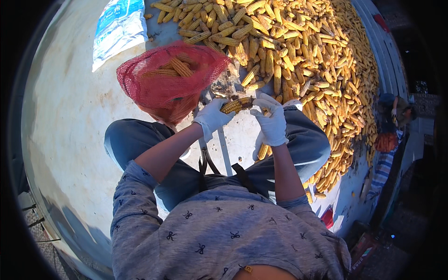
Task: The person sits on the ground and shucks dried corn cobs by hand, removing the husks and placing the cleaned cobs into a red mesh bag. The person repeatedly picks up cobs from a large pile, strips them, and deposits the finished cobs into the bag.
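My left hand (213,117), in a white glove, grips a yellow ear of corn (235,105) by one end. The ear's other end is dark and points towards my right hand (270,120), also gloved in white. Its fingers are bent close to that dark end; I cannot tell whether they touch it. A bit of yellow shows between them. Beyond my left hand stands a red mesh bag (157,87), its top spread wide, with several ears of corn (180,66) inside. A large heap of corn ears (297,52) lies ahead and to the right.
Husk debris (225,84) lies on the pale concrete floor (73,101) between bag and heap. A blue and white plastic sack (120,33) lies flat at upper left. At far right a person (402,110) is near an orange-red bag (386,141). Loose ears (264,152) lie by my right leg.
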Available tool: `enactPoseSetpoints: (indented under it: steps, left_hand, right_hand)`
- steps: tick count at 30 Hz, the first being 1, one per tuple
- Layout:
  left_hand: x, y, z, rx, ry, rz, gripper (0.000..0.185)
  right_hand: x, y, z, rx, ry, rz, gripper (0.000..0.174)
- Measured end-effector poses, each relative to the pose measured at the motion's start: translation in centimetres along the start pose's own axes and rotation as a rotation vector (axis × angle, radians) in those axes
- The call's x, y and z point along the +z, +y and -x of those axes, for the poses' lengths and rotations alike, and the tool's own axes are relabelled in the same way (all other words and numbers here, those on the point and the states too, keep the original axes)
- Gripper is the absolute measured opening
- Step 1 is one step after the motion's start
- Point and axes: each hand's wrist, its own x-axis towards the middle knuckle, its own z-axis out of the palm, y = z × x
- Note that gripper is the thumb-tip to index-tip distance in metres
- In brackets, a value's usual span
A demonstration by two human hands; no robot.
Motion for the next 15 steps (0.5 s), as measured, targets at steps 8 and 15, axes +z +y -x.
enactPoseSetpoints:
  steps: [8, 15]
  left_hand:
    - [2.0, -1.4, 2.6, -0.07, -0.12, 0.165, 0.045]
    - [2.6, -4.2, 2.8, -0.282, -0.196, 0.346, 0.043]
  right_hand:
    - [3.6, 1.0, -0.7, -0.106, -0.193, 0.246, 0.042]
    - [5.6, 2.3, 0.2, 0.176, -0.217, 0.085, 0.021]
